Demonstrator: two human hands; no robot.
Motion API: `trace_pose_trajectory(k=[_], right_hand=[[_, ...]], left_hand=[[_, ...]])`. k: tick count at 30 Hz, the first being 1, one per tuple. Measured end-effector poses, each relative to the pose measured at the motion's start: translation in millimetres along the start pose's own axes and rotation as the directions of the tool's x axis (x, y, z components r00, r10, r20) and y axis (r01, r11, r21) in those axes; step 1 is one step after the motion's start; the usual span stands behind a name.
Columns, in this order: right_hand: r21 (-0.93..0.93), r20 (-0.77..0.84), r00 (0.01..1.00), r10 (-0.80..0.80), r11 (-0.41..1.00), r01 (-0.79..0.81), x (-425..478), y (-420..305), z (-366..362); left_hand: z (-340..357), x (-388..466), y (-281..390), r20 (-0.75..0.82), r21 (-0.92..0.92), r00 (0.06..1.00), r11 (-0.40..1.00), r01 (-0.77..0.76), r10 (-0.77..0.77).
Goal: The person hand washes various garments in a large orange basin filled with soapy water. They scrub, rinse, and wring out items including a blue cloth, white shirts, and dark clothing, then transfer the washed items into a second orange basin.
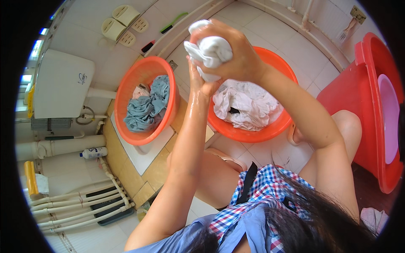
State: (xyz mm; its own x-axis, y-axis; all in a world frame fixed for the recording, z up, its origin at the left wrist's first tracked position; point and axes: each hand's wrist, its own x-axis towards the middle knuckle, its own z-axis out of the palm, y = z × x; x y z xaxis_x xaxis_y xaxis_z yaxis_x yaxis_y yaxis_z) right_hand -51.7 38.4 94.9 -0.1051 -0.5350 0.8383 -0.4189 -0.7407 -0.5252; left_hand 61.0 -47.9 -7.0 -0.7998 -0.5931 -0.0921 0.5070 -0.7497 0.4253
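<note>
A bunched wet white cloth is squeezed between my two hands, raised above the orange-red basin on the floor. My right hand wraps it from the right side. Lower down, my left hand grips the same cloth, its fingers partly hidden behind the folds. Both hands look wet. Beneath them the orange-red basin holds white laundry in foamy water, with a small black patch showing among the folds.
A second orange basin at left holds blue-grey clothes. At right stands a large red tub with a pink basin in it. Slippers, brushes, a toilet cistern, pipes and a white bottle line the walls.
</note>
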Motion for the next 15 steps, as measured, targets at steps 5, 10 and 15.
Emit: trace_pose_trajectory(k=[5, 10, 15], right_hand=[[0.111, -0.346, 0.906, 0.245, 0.969, -0.22, -23, -7, -9], [0.749, -0.018, 0.445, 0.895, 0.307, -0.587, -50, 72, -36], [0.57, 0.461, 0.182, 0.868, -0.133, -0.811, -82, 101, -15]], left_hand=[[14, 1, 40, -0.123, 0.017, 0.967, 0.975, -0.222, 0.222], [86, -10, 28, 0.101, 0.599, 0.771, 0.58, -0.552, 0.629], [87, -9, -6, 0.672, 0.731, 0.591, -0.27, -0.627, 0.445]])
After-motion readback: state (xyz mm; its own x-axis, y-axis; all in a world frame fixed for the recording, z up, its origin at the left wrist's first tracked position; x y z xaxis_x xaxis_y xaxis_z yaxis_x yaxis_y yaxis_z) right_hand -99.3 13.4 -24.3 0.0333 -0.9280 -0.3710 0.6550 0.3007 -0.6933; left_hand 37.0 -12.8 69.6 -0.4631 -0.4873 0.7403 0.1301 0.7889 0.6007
